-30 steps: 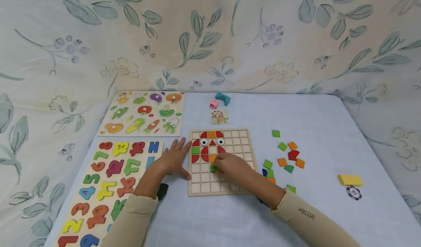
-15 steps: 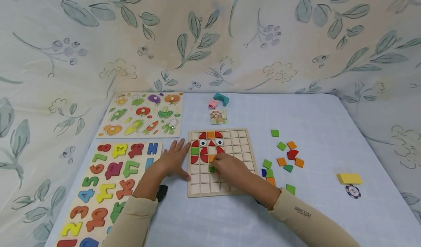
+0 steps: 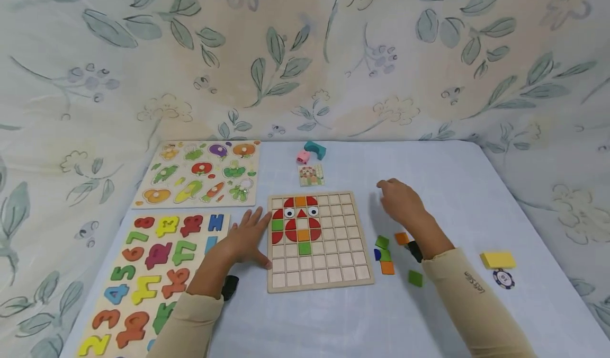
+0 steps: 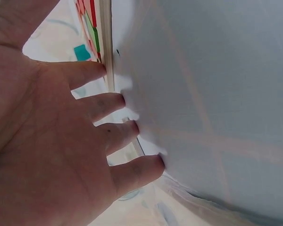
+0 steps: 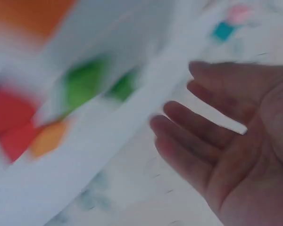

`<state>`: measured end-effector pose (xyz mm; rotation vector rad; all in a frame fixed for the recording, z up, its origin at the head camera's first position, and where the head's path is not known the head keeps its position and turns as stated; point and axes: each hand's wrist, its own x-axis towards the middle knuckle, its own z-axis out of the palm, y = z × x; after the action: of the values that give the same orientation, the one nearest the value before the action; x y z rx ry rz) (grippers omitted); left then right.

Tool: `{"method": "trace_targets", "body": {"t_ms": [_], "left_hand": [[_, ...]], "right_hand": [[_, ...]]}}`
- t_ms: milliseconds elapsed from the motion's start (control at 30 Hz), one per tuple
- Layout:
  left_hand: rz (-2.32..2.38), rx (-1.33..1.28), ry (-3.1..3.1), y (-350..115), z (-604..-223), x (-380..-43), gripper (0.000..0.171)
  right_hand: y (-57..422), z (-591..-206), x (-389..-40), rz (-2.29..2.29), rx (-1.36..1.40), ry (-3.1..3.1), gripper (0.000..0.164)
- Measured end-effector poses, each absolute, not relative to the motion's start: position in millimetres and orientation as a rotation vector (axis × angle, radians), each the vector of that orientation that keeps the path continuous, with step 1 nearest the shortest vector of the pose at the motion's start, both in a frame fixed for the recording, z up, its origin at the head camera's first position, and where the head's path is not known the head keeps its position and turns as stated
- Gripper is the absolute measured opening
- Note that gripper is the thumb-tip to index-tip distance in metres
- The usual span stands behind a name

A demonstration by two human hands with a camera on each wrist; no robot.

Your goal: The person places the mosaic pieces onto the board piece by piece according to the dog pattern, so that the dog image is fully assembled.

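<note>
Left hand (image 3: 245,243) braces spread-fingered at the board's (image 3: 339,245) left edge, right hand (image 3: 402,203) is relaxed and empty over the loose tiles (image 3: 415,278) right of it; I'd pinch one tile edgewise, then seat it squarely.

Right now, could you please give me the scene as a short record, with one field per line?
Left grip: fingers spread, at the left edge of the grid board
Right grip: right of the grid board, holding nothing
Placed pieces: red, orange and green, plus two eyes; many cells bare
Loose pieces: right of the grid board; green, orange and blue ones showing
Beyond the grid board: picture card, pink figure, teal block
Left side: vegetable puzzle, number puzzle
Far right: yellow block, round chip
</note>
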<state>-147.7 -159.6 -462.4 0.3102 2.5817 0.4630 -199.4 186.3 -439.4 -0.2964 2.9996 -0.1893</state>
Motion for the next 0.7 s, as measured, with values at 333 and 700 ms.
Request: {"method": "trace_targets", "body": {"t_ms": [333,700], "left_hand": [[0.445,0.319,2.581,-159.1,-463.2,-151.3,0.116],[0.43,0.312,2.569,-157.6,-465.1,-151.5,0.116]], "right_hand": [[222.4,-460.2,-216.3,-0.189,-0.238,2.924,0.033],[105.6,-445.0,-137.5,-0.57,-0.86,2.716,0.023]]}}
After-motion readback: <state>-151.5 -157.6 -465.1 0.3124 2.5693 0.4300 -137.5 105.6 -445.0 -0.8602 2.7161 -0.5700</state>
